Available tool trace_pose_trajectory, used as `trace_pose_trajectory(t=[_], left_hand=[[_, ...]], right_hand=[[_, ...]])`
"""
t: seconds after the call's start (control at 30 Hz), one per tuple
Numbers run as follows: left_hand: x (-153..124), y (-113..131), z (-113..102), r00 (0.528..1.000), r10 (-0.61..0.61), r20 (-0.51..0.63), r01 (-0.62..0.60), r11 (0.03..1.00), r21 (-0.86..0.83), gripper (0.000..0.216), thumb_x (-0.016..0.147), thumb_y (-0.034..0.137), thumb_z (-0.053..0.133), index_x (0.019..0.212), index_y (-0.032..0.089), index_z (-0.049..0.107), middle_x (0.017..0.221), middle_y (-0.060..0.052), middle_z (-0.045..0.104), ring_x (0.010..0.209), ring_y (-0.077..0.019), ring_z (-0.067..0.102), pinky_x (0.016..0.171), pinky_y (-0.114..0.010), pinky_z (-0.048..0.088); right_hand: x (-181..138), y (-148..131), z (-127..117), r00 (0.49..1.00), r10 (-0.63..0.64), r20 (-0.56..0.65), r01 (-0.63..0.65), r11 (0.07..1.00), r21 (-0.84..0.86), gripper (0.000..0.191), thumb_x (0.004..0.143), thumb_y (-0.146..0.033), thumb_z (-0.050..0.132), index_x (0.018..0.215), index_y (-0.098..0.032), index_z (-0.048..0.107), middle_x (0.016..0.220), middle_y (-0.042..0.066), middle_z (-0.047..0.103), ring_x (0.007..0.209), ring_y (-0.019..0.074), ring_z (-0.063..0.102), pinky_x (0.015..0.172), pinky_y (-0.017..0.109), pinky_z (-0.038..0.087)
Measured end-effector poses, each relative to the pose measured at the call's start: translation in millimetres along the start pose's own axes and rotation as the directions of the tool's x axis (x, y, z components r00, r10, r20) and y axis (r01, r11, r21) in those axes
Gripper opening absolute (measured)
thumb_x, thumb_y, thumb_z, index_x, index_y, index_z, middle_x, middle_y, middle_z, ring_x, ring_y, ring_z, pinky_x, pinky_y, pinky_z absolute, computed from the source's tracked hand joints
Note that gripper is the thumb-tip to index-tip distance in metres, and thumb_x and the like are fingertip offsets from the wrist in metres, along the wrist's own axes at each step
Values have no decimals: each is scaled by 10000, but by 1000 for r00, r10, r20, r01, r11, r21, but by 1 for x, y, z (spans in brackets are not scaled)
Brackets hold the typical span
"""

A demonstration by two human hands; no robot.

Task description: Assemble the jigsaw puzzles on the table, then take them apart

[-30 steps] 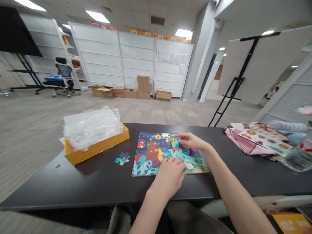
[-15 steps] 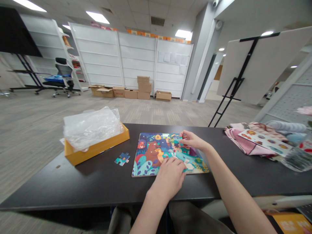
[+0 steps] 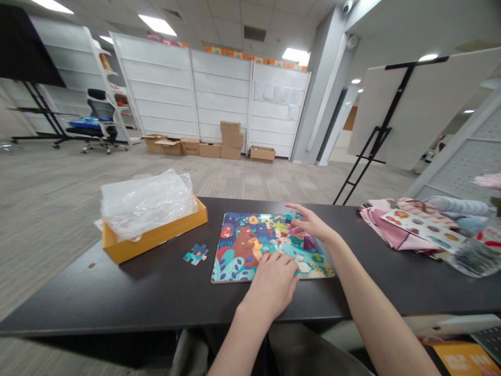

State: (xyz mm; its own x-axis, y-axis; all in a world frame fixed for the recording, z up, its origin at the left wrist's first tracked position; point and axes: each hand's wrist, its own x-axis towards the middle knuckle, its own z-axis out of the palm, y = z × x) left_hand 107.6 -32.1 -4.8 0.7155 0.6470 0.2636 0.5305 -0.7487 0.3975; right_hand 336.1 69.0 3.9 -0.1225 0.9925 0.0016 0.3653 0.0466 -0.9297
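Note:
A colourful jigsaw puzzle (image 3: 245,237) with a bear and rabbits lies on the dark table in front of me. My left hand (image 3: 275,279) rests flat across its lower middle, fingers slightly bent, holding nothing. Over the upper right part is my right hand (image 3: 309,225), its index finger stretched out and its thumb apart. Below those fingers is a bluish puzzle piece (image 3: 294,214) near the top edge; whether they touch it I cannot tell. One loose puzzle piece (image 3: 195,254) lies on the table, left of the puzzle.
An orange box (image 3: 156,241) holding crumpled clear plastic (image 3: 146,206) stands at the left. On the right are folded cloths (image 3: 385,224), a sticker sheet (image 3: 425,230) and a clear plastic container (image 3: 475,257). The table (image 3: 129,303) ends just before my lap.
My right hand's fingers have gone from pinched together to spread, with the index finger extended to the left. The left hand stays on the puzzle.

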Motion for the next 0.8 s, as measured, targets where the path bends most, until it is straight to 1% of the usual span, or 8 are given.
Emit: trace_pose_trajectory(t=[0.1,0.17,0.27,0.3,0.37,0.47,0.63,0.8], left_hand=[[0,0,1,1000,-3,-9,3,1000,5,123,967,241,593,1051,201,673,1154,-59,707,1131,-252,599,1029,-428,455],[0,0,1,1000,-5,-5,5,1000,7,126,970,245,588,1056,204,671,1155,-59,704,1135,-251,596,1025,-425,455],[0,0,1,1000,-6,4,6,1000,16,134,973,250,583,1065,205,669,1154,-62,703,1139,-254,594,1021,-432,455],[0,0,1,1000,-6,6,6,1000,19,136,972,250,584,1068,205,668,1154,-63,703,1139,-255,595,1019,-435,456],[0,0,1,1000,-2,8,2,1000,20,138,967,248,590,1073,203,666,1158,-61,702,1139,-257,595,1016,-437,459],[-1,-1,2,1000,2,2,-2,1000,26,141,963,241,595,1077,199,665,1159,-57,701,1141,-259,595,1017,-441,462],[-1,0,3,1000,0,-5,0,1000,25,144,969,253,588,1080,205,665,1157,-57,701,1138,-258,595,1027,-443,457],[0,1,1,1000,-8,14,8,1000,26,150,973,251,578,1086,201,664,1160,-66,701,1148,-263,593,1034,-453,458]], right_hand=[[2,0,0,999,15,-45,-15,1000,-1,480,797,-345,723,1245,-255,575,756,-12,683,703,174,726,627,299,628],[5,1,-1,993,-30,-111,28,999,-28,407,765,-413,767,1097,-242,607,764,-18,668,675,161,691,597,291,611],[7,3,-3,980,-109,-169,97,992,-75,435,687,-506,827,901,-211,588,655,-46,614,575,122,590,516,239,518],[7,4,-3,982,-109,-154,99,992,-76,459,666,-526,840,866,-205,579,614,-55,594,540,110,555,486,223,473],[6,3,-3,995,-73,-72,69,996,-51,488,641,-544,859,833,-196,576,566,-62,573,486,96,511,446,210,397],[3,0,2,999,4,53,-4,1000,-2,498,621,-543,883,809,-192,583,543,-62,567,437,85,483,422,214,371],[2,-1,9,995,69,71,-64,996,-68,487,602,-548,894,769,-187,612,595,-27,619,474,88,511,418,203,384],[4,2,9,992,11,130,0,996,-87,481,579,-514,897,770,-186,602,595,-53,587,466,69,451,428,206,349]])
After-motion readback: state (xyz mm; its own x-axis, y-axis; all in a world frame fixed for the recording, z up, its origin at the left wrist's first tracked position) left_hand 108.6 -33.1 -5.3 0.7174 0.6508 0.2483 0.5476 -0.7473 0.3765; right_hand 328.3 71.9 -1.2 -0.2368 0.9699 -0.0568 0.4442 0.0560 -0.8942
